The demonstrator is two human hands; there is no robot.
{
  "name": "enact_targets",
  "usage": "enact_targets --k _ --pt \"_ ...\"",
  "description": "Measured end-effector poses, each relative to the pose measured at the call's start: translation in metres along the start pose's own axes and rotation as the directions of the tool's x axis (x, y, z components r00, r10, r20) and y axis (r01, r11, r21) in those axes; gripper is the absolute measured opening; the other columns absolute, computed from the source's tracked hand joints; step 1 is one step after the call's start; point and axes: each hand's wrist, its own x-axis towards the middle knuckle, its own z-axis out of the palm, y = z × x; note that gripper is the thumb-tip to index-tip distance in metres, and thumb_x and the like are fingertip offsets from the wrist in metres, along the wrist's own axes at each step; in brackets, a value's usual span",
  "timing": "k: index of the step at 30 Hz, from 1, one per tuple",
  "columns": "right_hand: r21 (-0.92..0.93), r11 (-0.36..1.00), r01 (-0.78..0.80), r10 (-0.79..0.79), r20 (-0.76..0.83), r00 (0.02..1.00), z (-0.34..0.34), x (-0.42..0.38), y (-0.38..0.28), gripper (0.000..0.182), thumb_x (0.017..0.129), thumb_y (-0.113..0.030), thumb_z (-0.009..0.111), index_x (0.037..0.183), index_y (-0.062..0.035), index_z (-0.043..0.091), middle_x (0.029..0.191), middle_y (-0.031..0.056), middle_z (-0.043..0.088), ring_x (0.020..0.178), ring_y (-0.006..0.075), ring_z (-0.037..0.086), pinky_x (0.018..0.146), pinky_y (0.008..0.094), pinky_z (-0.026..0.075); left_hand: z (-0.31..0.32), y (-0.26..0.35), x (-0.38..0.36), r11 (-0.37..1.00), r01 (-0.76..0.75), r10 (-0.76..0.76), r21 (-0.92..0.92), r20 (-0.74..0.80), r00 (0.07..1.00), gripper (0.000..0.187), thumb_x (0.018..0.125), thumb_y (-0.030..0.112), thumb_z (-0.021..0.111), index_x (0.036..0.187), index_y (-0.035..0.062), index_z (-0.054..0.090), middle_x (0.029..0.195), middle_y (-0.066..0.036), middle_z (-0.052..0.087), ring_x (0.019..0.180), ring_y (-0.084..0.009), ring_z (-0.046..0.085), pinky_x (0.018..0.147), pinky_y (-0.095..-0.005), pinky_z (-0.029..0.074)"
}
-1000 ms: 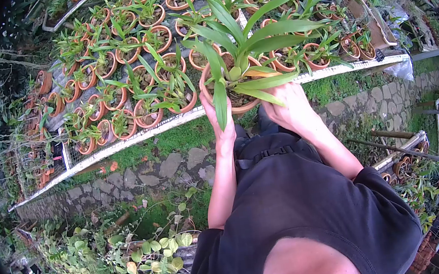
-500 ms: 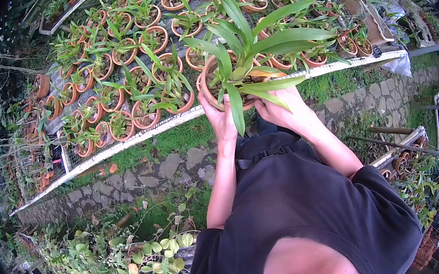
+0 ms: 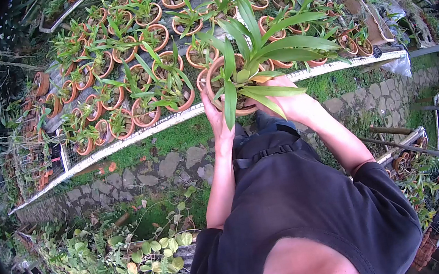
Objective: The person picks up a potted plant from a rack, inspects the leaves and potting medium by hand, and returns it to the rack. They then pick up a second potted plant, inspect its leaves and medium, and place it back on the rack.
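A terracotta pot (image 3: 215, 76) with a strap-leaved orchid plant (image 3: 244, 72) is raised at the near edge of the bench. My left hand (image 3: 216, 114) is closed round the pot's left side, its fingers partly behind the rim. At the plant's right side, my right hand (image 3: 287, 96) closes on a yellowed leaf (image 3: 264, 77) low among the green ones. Its palm covers the leaf's tip, and long green leaves hide some of the fingers. Pale chunks of potting material show inside the pot.
Rows of potted plants (image 3: 154, 37) stand on a mesh bench with a white front rail (image 3: 136, 135). Below runs a stone path (image 3: 169, 166) edged with moss. Leafy vines (image 3: 151, 251) grow at lower left, and poles (image 3: 426, 149) cross at right.
My right hand has moved up from the pot's lower right side onto the yellowed leaf, covering its tip. The pot and plant have shifted slightly right, with my left hand still holding the pot.
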Motion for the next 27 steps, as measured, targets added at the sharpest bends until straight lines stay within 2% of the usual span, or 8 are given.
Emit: enact_targets --k 4,7,8,14,17,21,24,27 --pt "0.04 0.988 -0.149 0.139 0.191 0.972 -0.002 0.001 0.003 0.017 0.08 -0.014 0.065 0.092 -0.0016 0.067 0.084 0.0178 0.066 0.078 0.0391 0.064 0.071 0.0463 0.05 -0.002 0.01 0.002 1.0 0.003 -0.003 0.007 0.048 0.999 0.06 0.099 0.037 0.06 0.143 0.0034 0.037 0.128 -0.01 0.052 0.117 -0.0181 0.053 0.102 -0.0344 0.043" --pt "0.111 0.989 -0.093 0.077 0.134 0.988 -0.007 0.008 -0.003 0.013 0.079 -0.018 0.063 0.077 -0.006 0.067 0.067 0.0139 0.063 0.067 0.0353 0.065 0.062 0.0445 0.05 -0.008 0.004 0.006 0.995 -0.028 0.019 0.096 0.096 0.995 0.063 0.098 0.043 0.06 0.142 0.0035 0.038 0.128 -0.01 0.053 0.116 -0.0179 0.054 0.1 -0.0342 0.044" --pt "0.021 0.999 -0.038 0.036 0.068 0.997 0.009 0.004 0.005 0.011 0.077 -0.016 0.064 0.076 -0.0057 0.067 0.068 0.0142 0.063 0.066 0.0339 0.065 0.061 0.044 0.05 -0.008 0.002 0.005 0.996 -0.021 0.012 0.085 0.095 0.995 0.063 0.098 0.043 0.06 0.142 0.0032 0.039 0.128 -0.01 0.053 0.116 -0.0181 0.054 0.1 -0.0344 0.045" --pt "0.054 0.999 -0.003 0.001 0.038 0.999 0.008 0.004 0.0 0.009 0.076 -0.013 0.065 0.075 -0.004 0.066 0.071 0.0146 0.064 0.065 0.0349 0.065 0.061 0.0445 0.05 -0.01 0.01 0.004 0.995 0.009 -0.018 0.101 0.09 0.996 0.064 0.098 0.043 0.06 0.141 0.0018 0.04 0.128 -0.012 0.054 0.117 -0.02 0.055 0.1 -0.0358 0.044" --pt "0.077 0.987 -0.139 0.122 0.192 0.974 0.005 0.005 -0.005 0.016 0.084 -0.018 0.064 0.086 -0.0028 0.071 0.082 0.0174 0.066 0.076 0.0358 0.065 0.071 0.0455 0.052 -0.012 0.009 0.004 0.99 -0.005 -0.006 0.143 0.079 0.997 0.063 0.098 0.042 0.06 0.141 0.0012 0.04 0.128 -0.013 0.054 0.116 -0.0206 0.055 0.1 -0.0362 0.044" --pt "0.038 0.999 -0.023 0.02 0.066 0.998 0.025 0.0 0.003 0.014 0.076 -0.018 0.065 0.074 -0.0046 0.067 0.069 0.0156 0.063 0.065 0.0348 0.065 0.061 0.0451 0.05 -0.01 0.013 0.004 0.983 0.002 -0.02 0.184 0.094 0.995 0.062 0.098 0.043 0.059 0.141 0.0006 0.04 0.128 -0.014 0.054 0.116 -0.0209 0.055 0.101 -0.0363 0.044" --pt "-0.004 1.0 0.017 -0.017 0.074 0.997 0.03 -0.001 0.004 0.014 0.076 -0.02 0.065 0.075 -0.0056 0.067 0.068 0.0151 0.062 0.065 0.0345 0.064 0.062 0.0452 0.05 -0.011 0.019 0.003 0.979 0.131 -0.146 0.159 0.088 0.985 0.073 0.095 0.031 0.061 0.149 -0.0025 0.026 0.146 -0.017 0.037 0.134 -0.0246 0.037 0.112 -0.0398 0.031" --pt "-0.02 0.999 0.049 -0.048 0.027 0.998 0.032 0.001 0.001 0.013 0.078 -0.02 0.064 0.077 -0.0072 0.067 0.072 0.0143 0.062 0.069 0.0338 0.063 0.064 0.045 0.05 -0.014 0.02 0.004 0.973 0.184 -0.199 0.143 0.097 0.975 0.082 0.094 0.029 0.064 0.154 -0.0041 0.018 0.155 -0.02 0.028 0.143 -0.0269 0.029 0.118 -0.0417 0.024"
